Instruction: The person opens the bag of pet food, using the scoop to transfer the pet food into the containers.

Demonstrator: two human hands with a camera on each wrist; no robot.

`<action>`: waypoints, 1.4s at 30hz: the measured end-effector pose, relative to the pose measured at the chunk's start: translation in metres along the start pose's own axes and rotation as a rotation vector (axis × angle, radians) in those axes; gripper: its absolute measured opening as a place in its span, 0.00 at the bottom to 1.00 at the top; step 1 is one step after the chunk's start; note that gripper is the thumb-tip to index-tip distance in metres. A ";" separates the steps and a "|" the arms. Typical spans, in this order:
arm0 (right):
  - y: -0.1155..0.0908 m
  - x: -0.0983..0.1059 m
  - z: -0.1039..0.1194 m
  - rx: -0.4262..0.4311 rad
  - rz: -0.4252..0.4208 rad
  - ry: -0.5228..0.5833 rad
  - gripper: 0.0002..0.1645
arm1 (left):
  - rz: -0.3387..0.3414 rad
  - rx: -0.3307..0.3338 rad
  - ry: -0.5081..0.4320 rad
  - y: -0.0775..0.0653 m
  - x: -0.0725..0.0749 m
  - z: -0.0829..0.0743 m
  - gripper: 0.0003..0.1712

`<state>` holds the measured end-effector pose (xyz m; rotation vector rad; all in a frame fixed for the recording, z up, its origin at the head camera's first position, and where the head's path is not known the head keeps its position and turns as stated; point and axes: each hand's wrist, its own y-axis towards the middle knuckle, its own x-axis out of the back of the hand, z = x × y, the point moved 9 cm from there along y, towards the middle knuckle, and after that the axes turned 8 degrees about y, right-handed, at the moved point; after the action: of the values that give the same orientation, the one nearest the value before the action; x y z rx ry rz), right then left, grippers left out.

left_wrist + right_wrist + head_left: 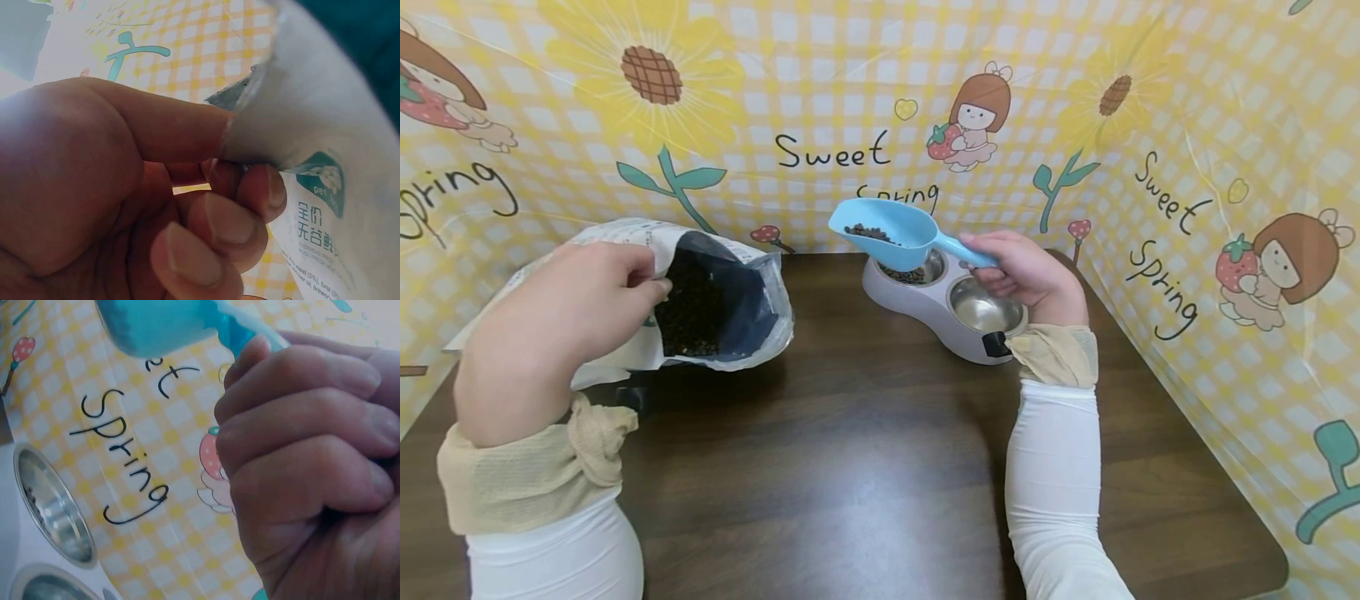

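The left forearm, in a white sleeve (553, 554), is rising from the lower left, and a beige wrap (512, 479) is circling its wrist. Above the wrap, the left hand (561, 304) is angling rightward with its back uppermost. Its thumb and fingers are pinching the rim of a white bag (781, 321), and in the left wrist view the other fingers are curling in below that pinch. The bag is leaning at the left of the worktop (850, 467), its wide mouth facing right and showing dark pellets (692, 308) inside.

The right forearm is reaching forward, also sleeved and wrapped, with the wrist turning leftward. The right hand (1026, 271) is gripping a blue scoop (917, 237) by its handle, the fingers closing snugly round it. The scoop is hovering in the air, its open end pointing left, and some pellets are lying in it. In the head view its underside is partly covering the far bowl (937, 267) of a pale double-bowl stand (917, 307). Pellets are lying in that far bowl, while the near bowl (985, 308) is sitting just below the hand.
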<state>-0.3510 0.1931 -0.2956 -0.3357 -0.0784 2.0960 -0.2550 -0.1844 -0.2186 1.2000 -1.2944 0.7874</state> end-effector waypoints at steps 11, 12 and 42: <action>-0.001 0.042 -0.005 -0.009 -0.249 -0.064 0.22 | 0.009 -0.002 0.001 -0.001 0.000 -0.001 0.21; -0.002 0.045 -0.006 -0.016 -0.271 -0.076 0.23 | 0.011 -0.004 0.001 -0.001 0.000 -0.001 0.21; -0.006 0.077 -0.023 -0.153 -0.460 -0.430 0.25 | 0.045 0.007 -0.023 -0.001 -0.003 0.000 0.19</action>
<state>-0.3774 0.2603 -0.3324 0.0500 -0.5235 1.6740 -0.2545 -0.1846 -0.2220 1.1926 -1.3427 0.8131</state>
